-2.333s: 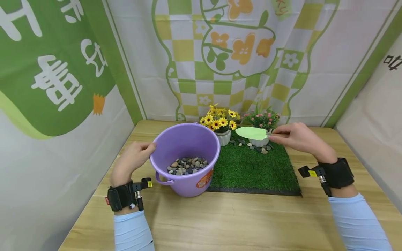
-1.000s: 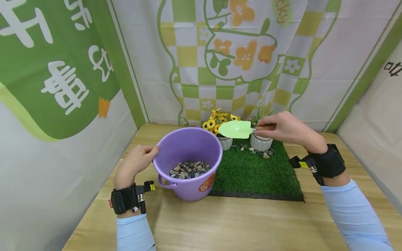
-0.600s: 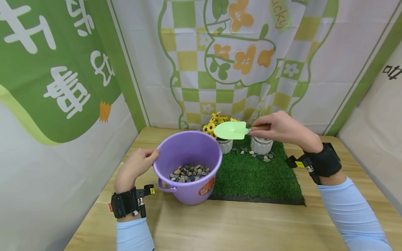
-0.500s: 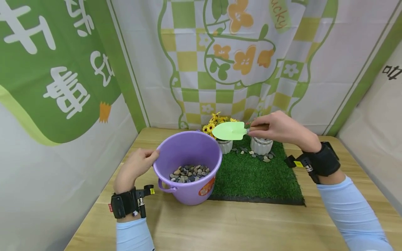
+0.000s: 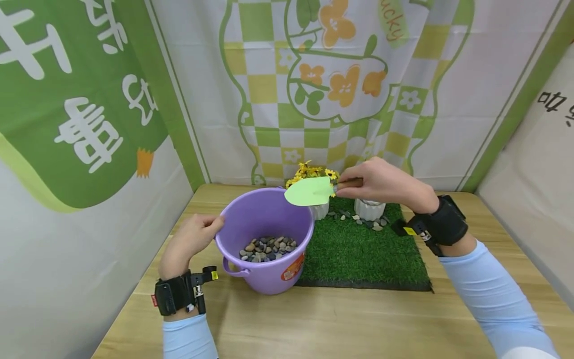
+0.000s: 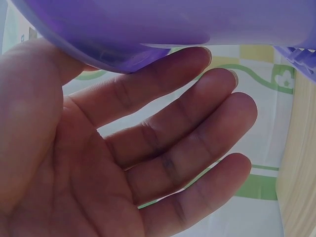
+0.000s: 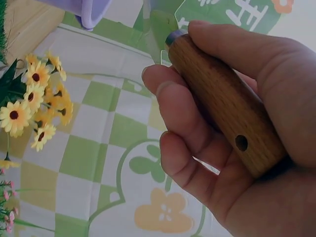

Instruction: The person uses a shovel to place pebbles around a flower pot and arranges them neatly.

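A purple bucket (image 5: 269,271) with grey and tan pebbles (image 5: 267,248) in its bottom stands on the wooden table. My left hand (image 5: 190,242) pinches the bucket's left rim between thumb and index finger; in the left wrist view the other fingers (image 6: 212,143) lie loosely beneath the purple wall. My right hand (image 5: 381,184) grips a garden trowel (image 5: 309,191) by its wooden handle (image 7: 222,98). The trowel's light green blade points left, and its tip overlaps the bucket's right rim in the head view. No pebbles show on the blade.
Behind the trowel are yellow flowers (image 5: 309,172) in a white pot. A second white pot (image 5: 369,210), partly hidden by my right hand, stands on the artificial grass mat (image 5: 363,254), with loose pebbles (image 5: 376,223) around it. Printed cloth hangs behind.
My right hand has carried the trowel leftward from over the right-hand pot to the bucket's right rim. My left hand has kept its hold on the rim.
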Available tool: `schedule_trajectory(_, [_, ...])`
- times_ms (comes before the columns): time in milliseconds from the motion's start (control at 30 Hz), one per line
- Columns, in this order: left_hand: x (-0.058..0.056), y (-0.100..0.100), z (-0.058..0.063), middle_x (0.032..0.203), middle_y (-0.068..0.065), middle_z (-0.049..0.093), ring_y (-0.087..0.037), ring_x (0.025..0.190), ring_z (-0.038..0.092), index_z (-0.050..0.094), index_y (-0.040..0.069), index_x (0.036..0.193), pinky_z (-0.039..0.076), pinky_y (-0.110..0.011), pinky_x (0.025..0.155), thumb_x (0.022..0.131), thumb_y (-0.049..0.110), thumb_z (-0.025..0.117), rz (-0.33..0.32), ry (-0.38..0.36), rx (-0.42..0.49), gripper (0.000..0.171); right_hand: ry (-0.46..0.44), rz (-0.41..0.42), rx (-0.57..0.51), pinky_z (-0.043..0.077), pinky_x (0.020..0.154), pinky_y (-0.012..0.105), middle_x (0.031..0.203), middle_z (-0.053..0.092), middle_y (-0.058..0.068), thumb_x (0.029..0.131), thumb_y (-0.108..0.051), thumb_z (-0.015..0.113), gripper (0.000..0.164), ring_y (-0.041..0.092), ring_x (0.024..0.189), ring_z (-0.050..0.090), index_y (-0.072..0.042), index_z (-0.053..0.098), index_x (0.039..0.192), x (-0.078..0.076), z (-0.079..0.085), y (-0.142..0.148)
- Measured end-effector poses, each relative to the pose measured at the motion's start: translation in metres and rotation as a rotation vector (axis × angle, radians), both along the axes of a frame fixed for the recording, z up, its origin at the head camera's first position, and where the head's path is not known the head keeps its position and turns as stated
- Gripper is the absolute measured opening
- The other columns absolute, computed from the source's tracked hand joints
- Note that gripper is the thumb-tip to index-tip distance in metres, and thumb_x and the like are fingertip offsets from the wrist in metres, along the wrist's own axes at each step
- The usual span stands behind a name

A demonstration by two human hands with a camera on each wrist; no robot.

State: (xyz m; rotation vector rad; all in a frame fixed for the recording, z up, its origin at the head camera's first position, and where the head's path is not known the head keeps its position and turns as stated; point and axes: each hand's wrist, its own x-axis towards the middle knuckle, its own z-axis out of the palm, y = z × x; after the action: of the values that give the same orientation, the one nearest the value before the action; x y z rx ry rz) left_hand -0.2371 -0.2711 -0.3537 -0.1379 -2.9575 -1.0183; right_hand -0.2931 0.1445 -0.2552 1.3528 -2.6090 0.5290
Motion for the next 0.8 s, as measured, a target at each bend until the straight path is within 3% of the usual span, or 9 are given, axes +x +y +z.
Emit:
schedule_trajectory(167, [-0.002, 0.001, -0.001, 0.091, -0.002, 0.074, -0.025, 0.101, 0.063, 0.075, 0.013, 0.106, 0.045, -0.046, 0.088, 0.1, 0.037, 0.043, -0.002, -0.01, -0.003, 0.04, -0.046, -0.006, 0.02, 0.051, 0.071, 0.021, 0.09, 0.074, -0.007, 0.093, -0.028, 0.067, 0.019, -0.002, 0.075, 0.065, -0.016, 0.073, 0.107, 0.002, -0.001, -0.005])
schedule_trajectory(333, [-0.005, 0.002, 0.0, 0.091, -0.003, 0.074, -0.025, 0.101, 0.063, 0.074, 0.013, 0.106, 0.045, -0.044, 0.088, 0.101, 0.039, 0.042, -0.007, -0.013, 0.006, 0.041, -0.016, 0.01, 0.057, 0.05, 0.066, 0.024, 0.082, 0.072, -0.007, 0.092, -0.026, 0.068, 0.017, -0.001, 0.066, 0.061, -0.015, 0.074, 0.104, -0.001, 0.003, -0.011])
schedule_trajectory(600, [-0.004, 0.0, 0.003, 0.081, -0.003, 0.067, -0.021, 0.076, 0.051, 0.072, 0.01, 0.089, 0.037, -0.032, 0.067, 0.101, 0.036, 0.042, 0.001, 0.009, 0.028, 0.041, 0.002, 0.069, 0.102, 0.044, 0.061, 0.024, 0.074, 0.067, -0.01, 0.092, -0.024, 0.068, 0.009, 0.0, 0.057, 0.053, -0.018, 0.073, 0.097, -0.007, 0.009, -0.026])
schedule_trajectory(800, [-0.003, 0.003, -0.002, 0.077, -0.002, 0.065, -0.02, 0.072, 0.048, 0.07, 0.01, 0.085, 0.035, -0.032, 0.065, 0.101, 0.035, 0.043, -0.007, -0.002, 0.036, 0.04, -0.009, 0.082, 0.106, 0.049, 0.063, 0.024, 0.076, 0.069, -0.009, 0.092, -0.024, 0.069, 0.008, -0.002, 0.06, 0.057, -0.018, 0.073, 0.095, -0.004, 0.005, -0.03])
